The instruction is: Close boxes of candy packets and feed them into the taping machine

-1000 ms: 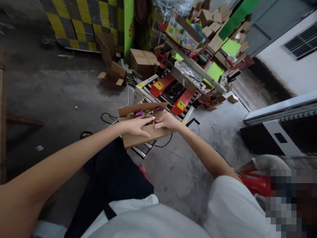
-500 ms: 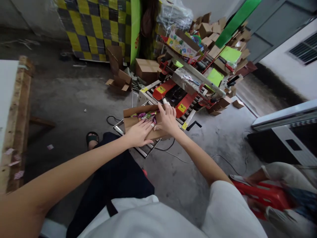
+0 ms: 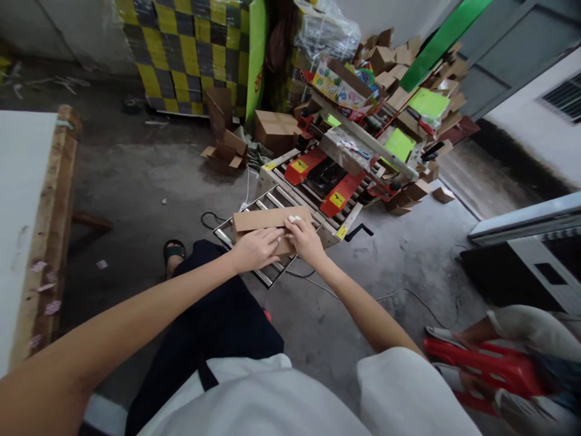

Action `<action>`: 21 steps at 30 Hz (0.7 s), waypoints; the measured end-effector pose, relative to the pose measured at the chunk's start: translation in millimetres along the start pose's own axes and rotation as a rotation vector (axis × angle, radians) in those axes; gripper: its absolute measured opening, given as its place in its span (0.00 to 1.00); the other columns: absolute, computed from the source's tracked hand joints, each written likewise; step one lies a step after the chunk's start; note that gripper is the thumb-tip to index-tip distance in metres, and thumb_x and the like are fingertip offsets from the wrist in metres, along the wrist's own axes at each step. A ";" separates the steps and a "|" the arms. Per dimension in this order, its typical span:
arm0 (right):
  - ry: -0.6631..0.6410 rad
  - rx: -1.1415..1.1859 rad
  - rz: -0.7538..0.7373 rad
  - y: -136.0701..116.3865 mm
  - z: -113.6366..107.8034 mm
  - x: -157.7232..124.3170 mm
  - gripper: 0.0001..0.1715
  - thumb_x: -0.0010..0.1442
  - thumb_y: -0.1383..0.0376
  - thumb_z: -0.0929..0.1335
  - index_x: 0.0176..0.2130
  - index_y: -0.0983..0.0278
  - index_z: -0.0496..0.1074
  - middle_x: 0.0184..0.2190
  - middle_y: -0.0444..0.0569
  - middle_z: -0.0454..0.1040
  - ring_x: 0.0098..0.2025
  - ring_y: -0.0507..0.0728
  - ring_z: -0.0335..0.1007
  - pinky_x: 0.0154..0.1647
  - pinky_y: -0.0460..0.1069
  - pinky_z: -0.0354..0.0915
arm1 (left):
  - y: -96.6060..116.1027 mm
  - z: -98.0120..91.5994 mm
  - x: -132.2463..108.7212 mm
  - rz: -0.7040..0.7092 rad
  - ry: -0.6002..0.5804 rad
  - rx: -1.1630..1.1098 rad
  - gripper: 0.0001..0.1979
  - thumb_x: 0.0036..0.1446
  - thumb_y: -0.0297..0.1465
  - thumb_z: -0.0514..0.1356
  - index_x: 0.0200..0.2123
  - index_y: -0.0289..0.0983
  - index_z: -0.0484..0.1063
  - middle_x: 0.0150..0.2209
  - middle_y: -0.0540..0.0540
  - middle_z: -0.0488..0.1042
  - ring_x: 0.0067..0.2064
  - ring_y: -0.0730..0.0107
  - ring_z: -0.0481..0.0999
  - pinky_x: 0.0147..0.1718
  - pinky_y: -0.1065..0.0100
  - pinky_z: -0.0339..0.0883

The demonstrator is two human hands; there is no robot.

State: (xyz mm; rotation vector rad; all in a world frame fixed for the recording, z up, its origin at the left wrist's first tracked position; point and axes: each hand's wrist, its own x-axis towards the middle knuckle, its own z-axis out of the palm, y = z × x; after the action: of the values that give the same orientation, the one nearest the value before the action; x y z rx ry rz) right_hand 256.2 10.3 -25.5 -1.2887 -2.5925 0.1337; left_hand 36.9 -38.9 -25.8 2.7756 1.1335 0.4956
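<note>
A small brown cardboard box (image 3: 267,218) rests on the roller stand in front of me, its far flap folded over the top. The colourful contents are hidden beneath the flaps. My left hand (image 3: 257,248) is at the near side, fingers bent and pressed together on the box's near flap. On the right part of the box, my right hand (image 3: 305,240) curls its fingers over the far flap, with white wraps on the fingertips. The two hands' fingertips nearly meet at the gap between the flaps.
Behind the box stands a carton-sealing machine (image 3: 333,175) with red guides and a black crank (image 3: 362,231). Discarded cartons (image 3: 390,57) pile up beyond it. A wooden-edged table (image 3: 49,212) is at left. At lower right a person sits near a red stool (image 3: 490,366).
The far flap has come down over the box, covering the colourful contents. My right hand has moved nearer to me with the flap, and its fingers have curled. The view has shifted slightly.
</note>
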 end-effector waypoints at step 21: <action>0.181 0.260 0.241 -21.4 42.5 6.2 0.37 0.73 0.55 0.52 0.75 0.62 0.44 0.74 0.58 0.49 0.76 0.65 0.40 0.73 0.69 0.46 | 12.4 13.3 68.6 -0.625 0.157 0.085 0.29 0.62 0.37 0.56 0.65 0.36 0.65 0.64 0.23 0.63 0.59 0.28 0.66 0.52 0.34 0.58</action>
State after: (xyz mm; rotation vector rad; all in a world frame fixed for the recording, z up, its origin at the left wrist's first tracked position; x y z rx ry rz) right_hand 225.2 3.3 -61.5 -1.4352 -2.1796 0.3654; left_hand 95.5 0.3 -17.9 2.2772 1.9827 0.5954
